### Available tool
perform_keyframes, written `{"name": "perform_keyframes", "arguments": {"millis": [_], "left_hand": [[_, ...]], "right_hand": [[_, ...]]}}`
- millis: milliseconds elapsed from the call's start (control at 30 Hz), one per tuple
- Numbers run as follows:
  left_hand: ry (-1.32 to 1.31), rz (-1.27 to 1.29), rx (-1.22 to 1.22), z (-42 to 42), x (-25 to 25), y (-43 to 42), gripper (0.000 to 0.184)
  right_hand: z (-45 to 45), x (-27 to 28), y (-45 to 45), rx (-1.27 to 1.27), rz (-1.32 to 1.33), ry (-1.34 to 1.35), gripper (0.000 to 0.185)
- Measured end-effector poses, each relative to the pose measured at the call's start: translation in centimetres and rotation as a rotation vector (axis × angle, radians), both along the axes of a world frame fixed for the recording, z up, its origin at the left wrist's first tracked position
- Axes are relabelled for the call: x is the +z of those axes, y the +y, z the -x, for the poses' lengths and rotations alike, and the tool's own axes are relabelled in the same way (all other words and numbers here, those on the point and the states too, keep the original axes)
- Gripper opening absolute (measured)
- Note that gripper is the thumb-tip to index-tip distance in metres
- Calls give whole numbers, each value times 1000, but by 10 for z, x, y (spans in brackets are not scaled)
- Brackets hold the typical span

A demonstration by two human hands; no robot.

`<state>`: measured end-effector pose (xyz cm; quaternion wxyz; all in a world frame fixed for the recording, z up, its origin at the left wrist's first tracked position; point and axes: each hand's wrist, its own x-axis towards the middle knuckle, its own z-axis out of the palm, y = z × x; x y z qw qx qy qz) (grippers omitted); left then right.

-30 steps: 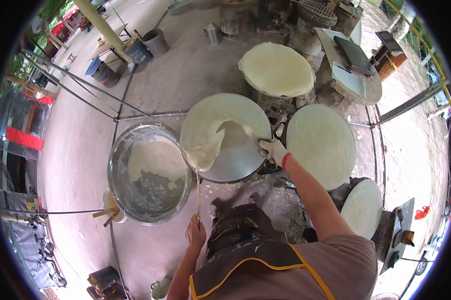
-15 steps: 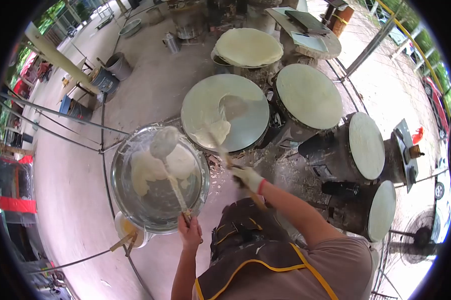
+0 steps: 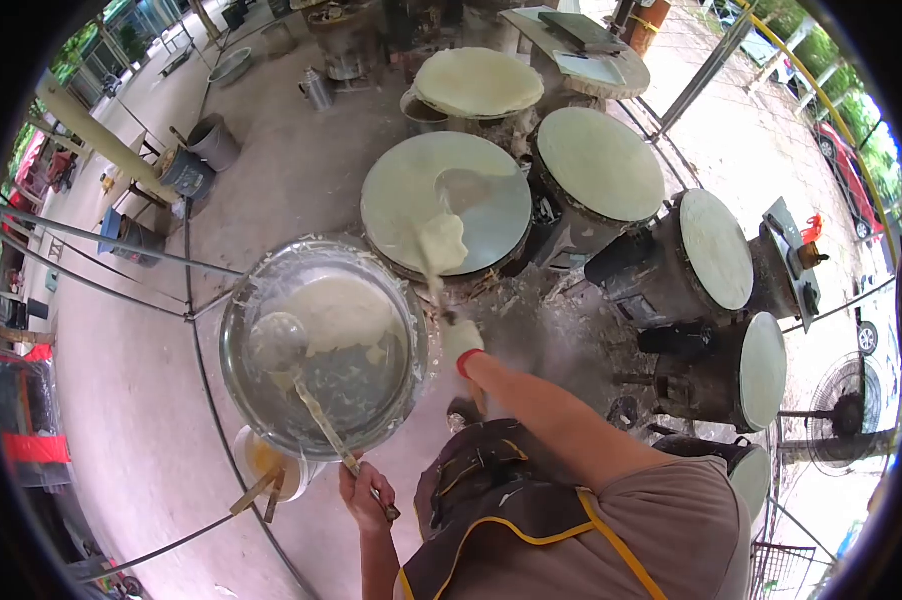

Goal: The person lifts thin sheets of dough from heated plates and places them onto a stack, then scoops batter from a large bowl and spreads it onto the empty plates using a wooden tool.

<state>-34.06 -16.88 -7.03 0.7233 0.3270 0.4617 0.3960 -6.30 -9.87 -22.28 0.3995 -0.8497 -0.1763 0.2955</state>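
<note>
My left hand (image 3: 368, 495), bare, is closed round the lower handle of a long ladle (image 3: 316, 405). The round bowl of the ladle rests in the left part of a wide metal basin (image 3: 233, 345) holding pale, thick batter (image 3: 341, 310). On my right hand (image 3: 461, 345) is a whitish glove with a red cuff, its fingers wrapped round a long wooden-handled tool (image 3: 435, 288). A soft lump of batter (image 3: 443, 243) covers the tool's far end on a round griddle (image 3: 491, 230). Pale batter coats the griddle's left and upper part, while its lower right shows bare metal.
A stack of pale round sheets (image 3: 479, 82) stands behind the griddle. Several more round-topped stoves, such as the nearest one (image 3: 601, 165), curve down the right side. A bucket with wooden sticks (image 3: 296, 480) is below the basin. A fan (image 3: 846, 412) stands far right.
The ladle's bowl has moved left and down in the basin. My right hand has swung left with its tool, and the batter lump has shifted slightly on the griddle. The whole view has shifted.
</note>
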Motion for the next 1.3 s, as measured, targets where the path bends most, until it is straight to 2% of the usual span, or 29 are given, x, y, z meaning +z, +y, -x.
{"name": "perform_keyframes", "arguments": {"millis": [67,100,133,200,233,333,367,433,533,600,633,733,800,867,933,967,1033,1100,1200,1267,1300], "left_hand": [[-48,19,8,2,3,-4,27],[-79,18,15,0,6,-6,28],[-107,18,19,-3,9,-7,30],[-149,27,9,-10,13,-8,33],[-165,37,-2,-13,13,-8,34],[-173,21,-51,-20,15,-11,35],[-171,6,-68,-26,14,-12,35],[-148,-2,-51,-41,14,-16,34],[-138,18,-27,-71,19,-21,32],[-176,48,-19,-92,20,-29,30],[-215,58,-20,-103,16,-30,30],[-260,55,-46,-141,14,-41,27],[-292,44,-75,-170,12,-47,27],[-331,40,-104,-194,12,-51,27],[-366,80,-81,-216,18,-58,27],[-391,96,-68,-228,19,-59,28],[-394,104,-61,-245,22,-63,29],[-379,117,-51,-254,24,-68,30],[-361,112,-49,-263,25,-64,31],[-368,91,-56,-262,22,-59,32],[-375,89,-53,-261,21,-56,32]], "right_hand": [[-17,11,-12,-154,-23,156,37],[-16,3,-9,-224,-44,84,35],[-12,0,-9,-238,-38,124,35],[1,35,-10,-270,-24,213,34],[-2,20,-19,-45,74,29,33],[-44,1,-49,-3,80,7,30],[-62,-27,-46,-27,89,-16,27],[-76,-38,-39,51,4,-75,34],[-85,-54,-55,286,-68,177,36],[-97,-13,-89,393,28,201,34],[-114,-4,-98,303,80,162,33],[-188,-63,-92,283,-7,14,35],[-231,-51,-82,684,31,-450,34],[-249,-27,-88,842,87,-481,34],[-257,27,-109,756,169,-86,33],[-272,6,-106,707,189,-141,33],[-299,-64,-64,697,51,-366,34],[-307,2,-43,538,13,-202,38],[-295,15,-65,760,2,-242,40],[-282,6,-105,1031,37,-178,42],[-277,9,-127,989,22,-133,38]]}}
